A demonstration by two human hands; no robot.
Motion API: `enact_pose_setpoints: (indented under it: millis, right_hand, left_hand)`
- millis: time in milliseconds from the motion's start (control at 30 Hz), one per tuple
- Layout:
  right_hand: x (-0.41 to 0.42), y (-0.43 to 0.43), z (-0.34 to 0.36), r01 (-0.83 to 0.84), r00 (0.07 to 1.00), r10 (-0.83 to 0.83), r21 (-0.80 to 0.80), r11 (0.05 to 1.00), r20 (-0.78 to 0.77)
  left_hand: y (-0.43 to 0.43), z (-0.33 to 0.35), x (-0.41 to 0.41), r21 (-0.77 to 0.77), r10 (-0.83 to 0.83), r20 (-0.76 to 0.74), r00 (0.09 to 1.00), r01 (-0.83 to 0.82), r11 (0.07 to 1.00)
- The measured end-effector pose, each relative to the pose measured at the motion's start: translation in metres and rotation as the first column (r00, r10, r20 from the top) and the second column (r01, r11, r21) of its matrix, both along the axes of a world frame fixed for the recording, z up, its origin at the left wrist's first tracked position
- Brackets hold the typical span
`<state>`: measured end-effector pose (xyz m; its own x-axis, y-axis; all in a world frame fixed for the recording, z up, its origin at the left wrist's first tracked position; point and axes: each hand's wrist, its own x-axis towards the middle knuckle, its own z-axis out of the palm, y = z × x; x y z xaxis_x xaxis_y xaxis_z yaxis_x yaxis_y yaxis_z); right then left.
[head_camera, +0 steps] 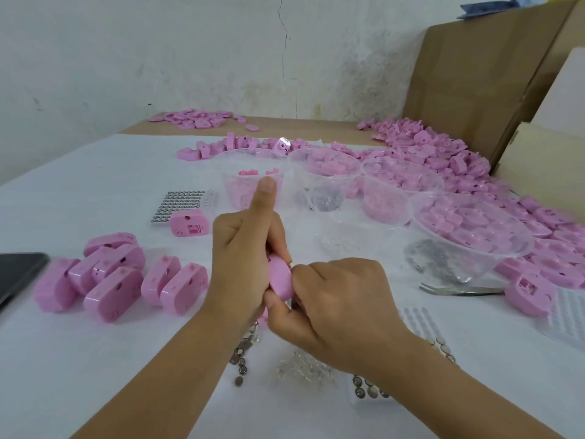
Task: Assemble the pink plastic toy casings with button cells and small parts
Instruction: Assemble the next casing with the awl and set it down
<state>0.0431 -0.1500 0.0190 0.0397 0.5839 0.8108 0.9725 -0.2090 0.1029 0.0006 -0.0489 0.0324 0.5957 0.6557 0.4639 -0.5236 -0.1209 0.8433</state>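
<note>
Clock centred on the pink casing (pixel 280 277) gripped between left hand (pixel 243 258) and right hand (pixel 342 299). Bare worktop (pixel 88 185) lies open at 10 o'clock and at 8, outside the left forearm. There is a smaller patch at 4, nearer than a clear blister tray (pixel 566 315). 9: cluster of finished casings (pixel 117 277), dark phone (pixel 19 274) beyond at the edge. 11: button-cell tray (pixel 180 201), a lone casing (pixel 189 222) at its near corner. 12 to 2: clear cups and bowls (pixel 402 188) packed side by side, with pink heap (pixel 459 163) and cardboard boxes (pixel 474 74) behind. 3: tweezers (pixel 462 290). 6: loose button cells (pixel 240 359) and clear small parts (pixel 304 369) between the forearms.
</note>
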Motion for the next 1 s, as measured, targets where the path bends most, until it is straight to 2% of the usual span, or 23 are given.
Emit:
enact_pose_setpoints:
  millis: [233,300,400,467,500,533,567,600,633,700,733,767,833,867,900,933,967,1000]
  right_hand:
    - [-0.002,0.0,0.003,-0.005,1.0,0.005,0.041,0.999,-0.001]
    - [-0.003,0.0,0.003,-0.014,0.999,0.014,0.009,1.0,-0.04]
    - [-0.002,0.0,0.004,0.007,0.984,-0.032,-0.138,0.99,-0.176]
    - [0.001,0.0,0.01,0.041,0.909,-0.153,-0.282,0.958,-0.387]
    - [0.004,-0.001,0.012,-0.006,0.804,-0.172,-0.296,0.955,-0.57]
    - [0.009,-0.001,0.013,-0.079,0.607,-0.131,-0.224,0.971,-0.784]
    - [0.015,-0.001,0.014,-0.129,0.329,-0.045,-0.092,0.987,-0.943]
    - [0.021,-0.002,0.013,-0.167,0.016,0.038,0.035,0.985,-0.999]
    - [0.025,-0.003,0.014,-0.195,-0.243,0.073,0.122,0.973,-0.967]
    - [0.027,-0.002,0.012,-0.303,-0.505,0.007,0.185,0.935,-0.863]
    - [0.025,-0.001,0.011,-0.37,-0.563,-0.037,0.212,0.905,-0.826]
    - [0.022,0.0,0.01,-0.412,-0.575,-0.069,0.216,0.885,-0.815]
    - [0.016,0.002,0.011,-0.447,-0.459,-0.129,0.103,0.889,-0.879]
    - [0.012,0.003,0.01,-0.439,-0.313,-0.134,0.018,0.899,-0.94]
    - [0.009,0.003,0.008,-0.385,-0.047,-0.113,-0.087,0.919,-0.992]
    - [0.006,0.002,0.006,-0.282,0.285,-0.091,-0.174,0.944,-0.954]
    - [0.004,0.0,0.006,-0.168,0.574,-0.091,-0.225,0.96,-0.814]
    - [0.005,-0.003,0.008,-0.073,0.753,-0.099,-0.233,0.97,-0.651]
  left_hand:
    - [-0.003,0.002,0.001,-0.038,-0.037,0.018,0.999,0.038,0.999]
    - [-0.002,0.001,0.001,-0.035,-0.038,0.006,0.999,0.038,0.999]
    - [0.005,-0.002,0.004,-0.082,-0.041,-0.055,0.998,0.036,0.996]
    - [0.01,-0.002,0.007,-0.134,-0.122,-0.1,0.987,0.109,0.985]
    - [0.012,-0.001,0.007,-0.163,-0.192,-0.083,0.978,0.177,0.971]
    - [0.013,-0.001,0.008,-0.186,-0.25,-0.042,0.967,0.238,0.953]
    - [0.014,-0.001,0.008,-0.199,-0.279,0.004,0.96,0.274,0.941]
    - [0.015,-0.001,0.009,-0.209,-0.284,0.041,0.958,0.287,0.935]
    - [0.014,-0.001,0.01,-0.22,-0.276,0.064,0.959,0.284,0.933]
    - [0.012,-0.002,0.011,-0.237,-0.221,0.061,0.973,0.229,0.944]
    - [0.012,-0.002,0.011,-0.239,-0.177,0.044,0.983,0.182,0.954]
    - [0.011,-0.002,0.011,-0.24,-0.139,0.035,0.99,0.143,0.96]
    - [0.011,-0.001,0.009,-0.251,-0.106,0.04,0.994,0.113,0.961]
    - [0.011,-0.001,0.008,-0.258,-0.099,0.037,0.994,0.105,0.96]
    - [0.012,-0.001,0.007,-0.263,-0.091,0.025,0.996,0.094,0.96]
    - [0.013,-0.001,0.006,-0.261,-0.082,0.006,0.997,0.081,0.962]
    - [0.013,-0.001,0.006,-0.25,-0.072,-0.015,0.997,0.065,0.966]
    - [0.014,-0.002,0.005,-0.236,-0.058,-0.037,0.998,0.048,0.971]
